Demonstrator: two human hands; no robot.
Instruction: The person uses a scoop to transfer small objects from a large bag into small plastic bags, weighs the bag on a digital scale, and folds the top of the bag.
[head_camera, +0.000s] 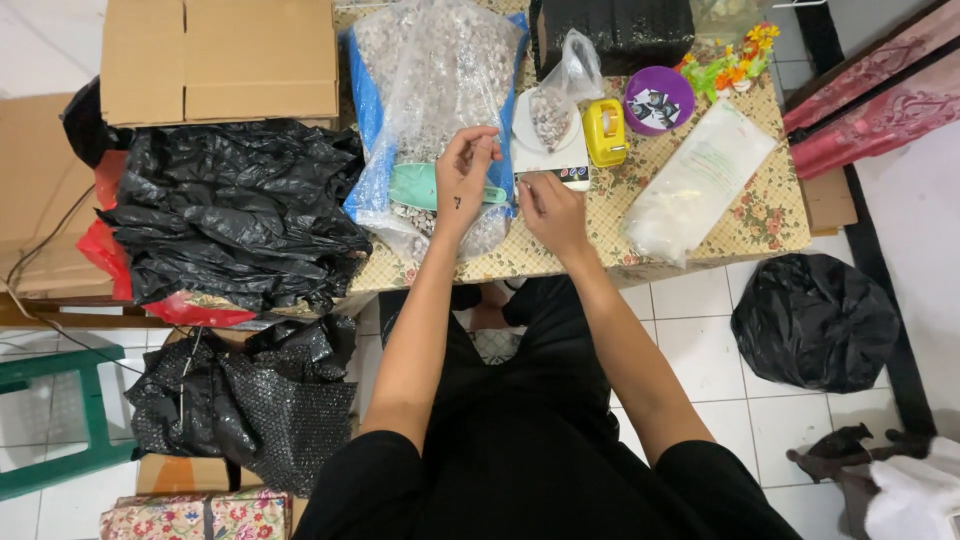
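Observation:
My left hand (465, 172) hovers over a large clear bag of small pale pieces (440, 90), its fingertips pinched together; whether something tiny sits between them I cannot tell. A mint green scoop (415, 186) lies in the bag under that hand. My right hand (548, 205) rests with curled fingers at the front edge of a white kitchen scale (548, 150). On the scale's plate stands a small clear bag (560, 95) partly filled with the same pieces.
A yellow tape dispenser (605, 132), a purple bowl (658, 100) and a flat white packet (700, 180) lie on the floral tablecloth (760, 215). Black plastic bags (235, 210) pile at the left, a cardboard box (220, 60) behind them. Another black bag (815, 320) sits on the tiled floor.

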